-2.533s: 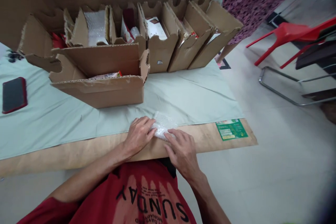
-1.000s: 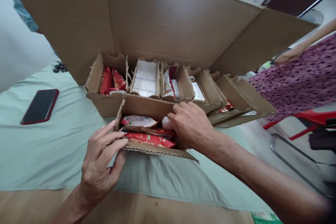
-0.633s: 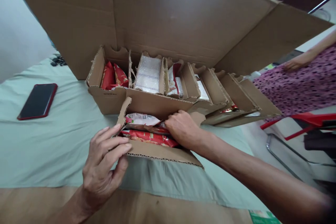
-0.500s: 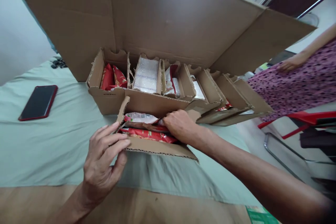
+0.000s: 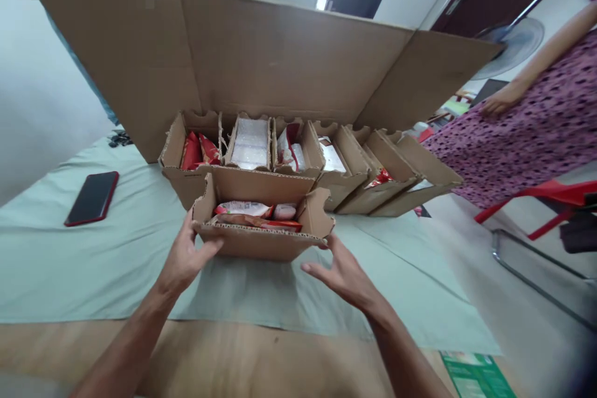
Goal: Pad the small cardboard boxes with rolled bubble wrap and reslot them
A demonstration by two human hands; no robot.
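Note:
A small open cardboard box (image 5: 256,245) stands in front of me between my two hands. Inside lie a white-and-pink packet (image 5: 242,208), a red-and-brown packet (image 5: 254,221) and a small pinkish pack (image 5: 284,211). My left hand (image 5: 184,261) grips the box's left end, thumb against the front wall and fingers round the side. At the right front corner, my right hand (image 5: 342,270) has its fingers against the box, thumb held out below. Behind it, a row of similar cardboard boxes (image 5: 186,181) holds red packets (image 5: 200,150) and a bubble-wrapped pack (image 5: 250,143).
A tall folded cardboard panel (image 5: 289,62) rises behind the row. On the left, a phone (image 5: 92,198) lies on the pale green cloth (image 5: 140,249). A person in a pink patterned garment (image 5: 527,130) stands at right, near a red-framed chair (image 5: 536,196).
My right hand has come out of the box, off the packets, to its right corner. My left hand has shifted lower on the left end. The packets now sit lower inside.

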